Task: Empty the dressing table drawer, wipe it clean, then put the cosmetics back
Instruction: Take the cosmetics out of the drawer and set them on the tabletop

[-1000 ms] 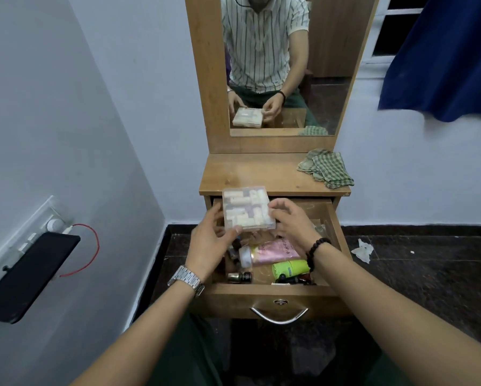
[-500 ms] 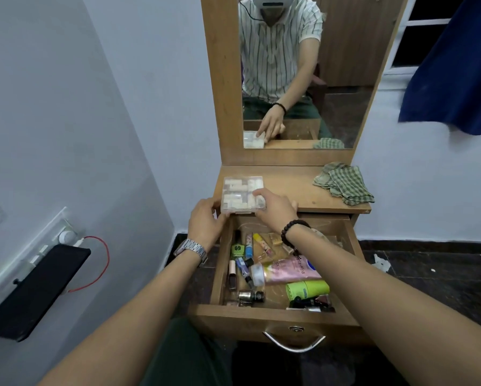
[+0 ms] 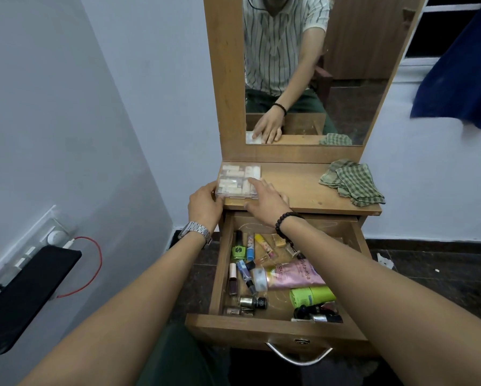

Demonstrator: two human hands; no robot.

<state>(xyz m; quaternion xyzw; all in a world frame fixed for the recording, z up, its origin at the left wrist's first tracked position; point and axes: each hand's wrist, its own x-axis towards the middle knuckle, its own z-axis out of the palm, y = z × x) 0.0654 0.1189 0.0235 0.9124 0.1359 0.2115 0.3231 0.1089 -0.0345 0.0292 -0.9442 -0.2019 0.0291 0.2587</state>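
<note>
Landmark is the open wooden drawer (image 3: 275,277) of the dressing table; you're early in the emptying step.

Risks first. The clear plastic compartment box (image 3: 238,180) sits on the wooden tabletop (image 3: 297,188) just above the drawer's rear-left corner, and its near edge looks close to the top's front lip. Let go carelessly and it could tip back down into the drawer. Shove it toward the mirror (image 3: 306,71) before you let go. Next: the drawer's contents are small, round and loosely piled, so grabbing a handful will likely roll bottles around or drop 1 to the dark floor.

Grip: your left hand (image 3: 204,206) has fingers curled against the box's left side, holding it. Your right hand (image 3: 267,200) lies with straight fingers touching the box's right edge, not wrapped round it.

In the drawer: pink tube (image 3: 292,275) mid-right, lime-green tube (image 3: 313,296) nearer the front, green-labelled bottle (image 3: 238,250) rear-left, nail polish bottles (image 3: 252,302) front-left.

Green checked cloth (image 3: 352,182) lies on the top, above the drawer's rear-right corner, untouched.
</note>
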